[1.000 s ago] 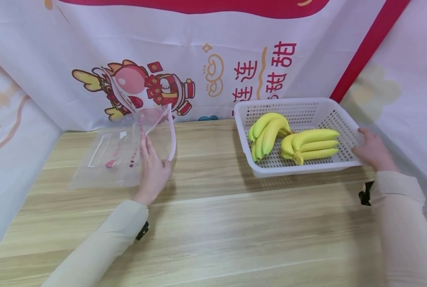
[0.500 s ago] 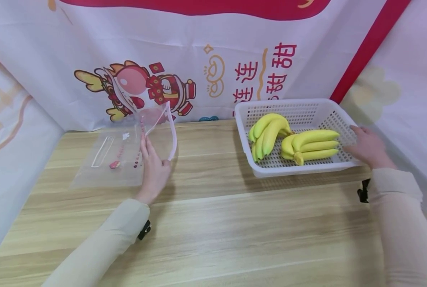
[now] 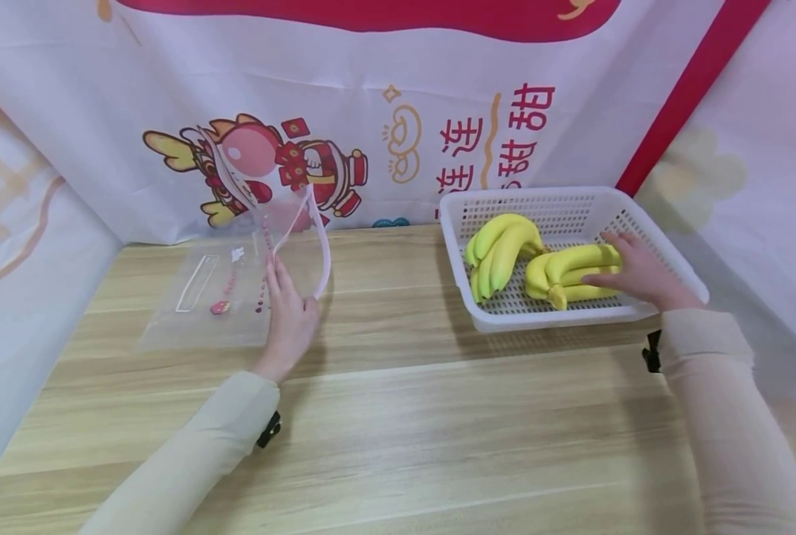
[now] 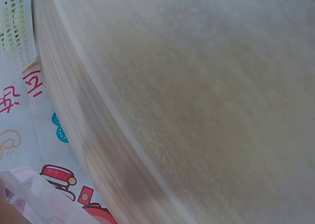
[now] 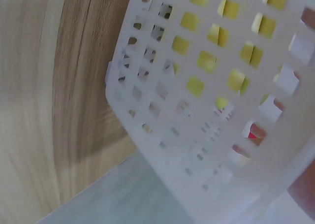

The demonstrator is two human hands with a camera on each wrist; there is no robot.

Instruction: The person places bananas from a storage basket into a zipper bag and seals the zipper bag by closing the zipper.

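In the head view, a clear zip bag with a pink-edged mouth and small printed pictures lies at the left, its mouth raised. My left hand rests on the bag near that mouth, fingers straight and thumb by the pink edge. At the right, a white plastic basket holds two bunches of bananas. Over the tips of the right-hand banana bunch is my right hand, its thumb and fingers spread apart. The other banana bunch lies to the left. In the right wrist view, the basket wall hides most of the hand.
A wooden table carries everything. Behind it hangs a white printed cloth with red lettering and a cartoon figure, and more cloth stands at both sides. The basket is close to the back and right-hand cloth.
My right hand has moved left from the basket's right rim to above the ends of the right-hand banana bunch. The left hand stays on the bag.
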